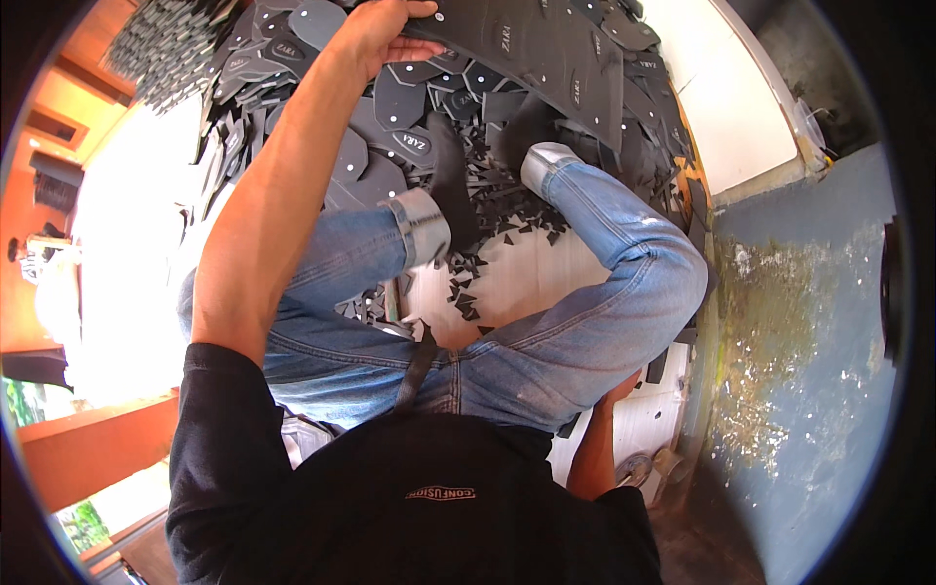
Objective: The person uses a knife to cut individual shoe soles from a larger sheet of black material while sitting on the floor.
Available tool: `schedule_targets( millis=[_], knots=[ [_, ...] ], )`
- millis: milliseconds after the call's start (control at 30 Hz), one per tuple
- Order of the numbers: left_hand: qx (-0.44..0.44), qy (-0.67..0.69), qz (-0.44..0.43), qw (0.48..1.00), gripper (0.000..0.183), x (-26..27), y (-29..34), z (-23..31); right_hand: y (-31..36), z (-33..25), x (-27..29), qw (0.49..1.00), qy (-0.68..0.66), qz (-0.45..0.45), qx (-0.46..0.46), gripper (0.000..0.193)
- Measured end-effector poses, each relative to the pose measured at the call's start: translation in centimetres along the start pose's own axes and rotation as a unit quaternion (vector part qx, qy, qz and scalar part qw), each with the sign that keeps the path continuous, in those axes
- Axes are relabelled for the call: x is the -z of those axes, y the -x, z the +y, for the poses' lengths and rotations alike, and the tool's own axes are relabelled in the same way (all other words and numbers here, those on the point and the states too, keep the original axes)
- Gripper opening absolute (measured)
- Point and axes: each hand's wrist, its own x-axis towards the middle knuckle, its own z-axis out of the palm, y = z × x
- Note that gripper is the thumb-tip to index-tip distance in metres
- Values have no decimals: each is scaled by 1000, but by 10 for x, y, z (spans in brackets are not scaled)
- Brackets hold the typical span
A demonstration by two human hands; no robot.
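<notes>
My left arm reaches far forward, and my left hand point(378, 35) grips the near-left corner of a large black sheet point(546, 58) with its thumb on top and fingers beneath. Pale printed marks and cut-out outlines run across the sheet. It slants down to the right over a pile of flat black cut pieces point(398, 101), many with rounded or clipped corners. My right hand point(624, 388) is down beside my right thigh, mostly hidden by the leg; its fingers do not show.
Small black scraps point(466, 292) lie on the pale floor point(512, 283) between my bent legs. A stack of dark pieces point(161, 49) stands at the far left. A stained grey-blue wall point(799, 341) rises close on the right. A small round container point(634, 470) sits behind my right arm.
</notes>
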Motion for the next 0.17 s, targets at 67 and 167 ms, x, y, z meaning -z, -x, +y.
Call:
schedule_targets(
  millis=[67,167],
  knots=[
    [-20,32,-14,999,24,5,8,12,-4,-7,6,1000,9,-9,4,61],
    [-95,39,-10,995,26,5,39,50,-5,-15,10,999,8,-39,9,61]
  ],
)
